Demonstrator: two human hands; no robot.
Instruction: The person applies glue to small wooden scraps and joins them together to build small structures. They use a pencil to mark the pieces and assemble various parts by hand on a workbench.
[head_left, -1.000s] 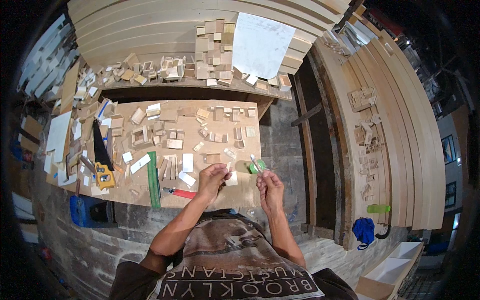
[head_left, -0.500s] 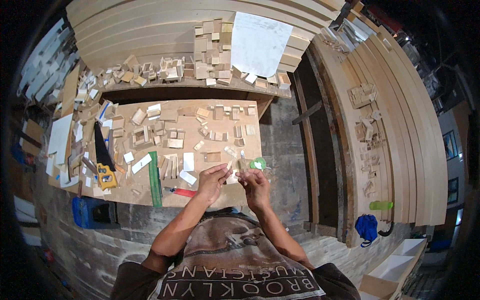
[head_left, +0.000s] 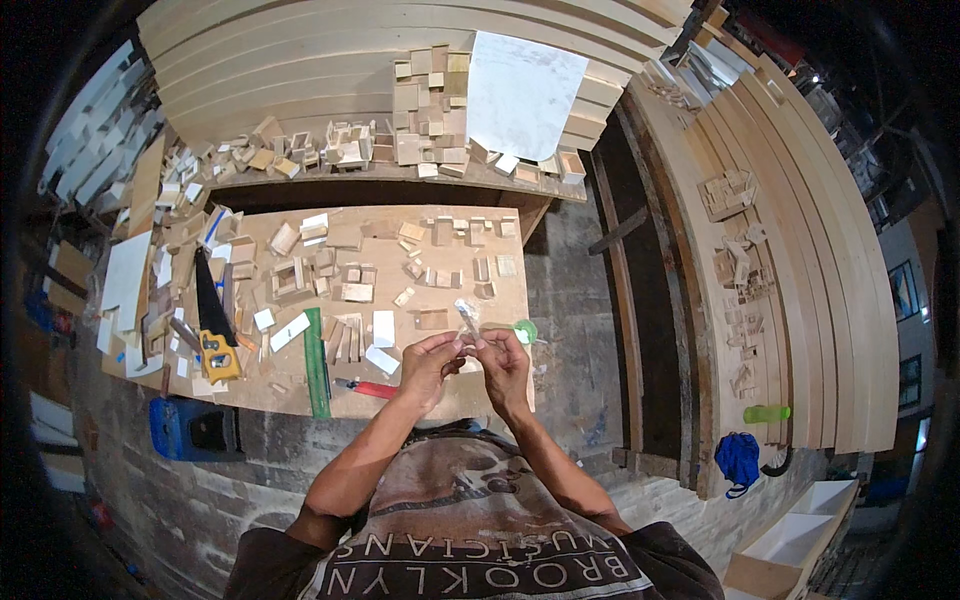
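Note:
My left hand (head_left: 428,372) and my right hand (head_left: 505,370) meet at the fingertips above the front right part of the workbench (head_left: 400,395). Both are closed in a pinch on a small wooden piece (head_left: 471,326), partly hidden by the fingers. Right behind my right hand stands a round green container (head_left: 525,331) with something white inside. A small wooden box (head_left: 432,318) lies just beyond my left hand. To the left of that hand rest a red-handled tool (head_left: 372,388) and white rectangular pieces (head_left: 382,328).
Several small wooden assemblies (head_left: 357,282) spread across the bench. A green strip (head_left: 317,360) and a yellow-handled saw (head_left: 217,350) lie to the left. Behind is a shelf with stacked wooden blocks (head_left: 418,105) and a white sheet (head_left: 525,95). Long boards (head_left: 800,250) run along the right.
My hands, slightly apart before, have come together at the fingertips. My right hand has shifted left, bringing the pinched pieces together. The view has moved slightly.

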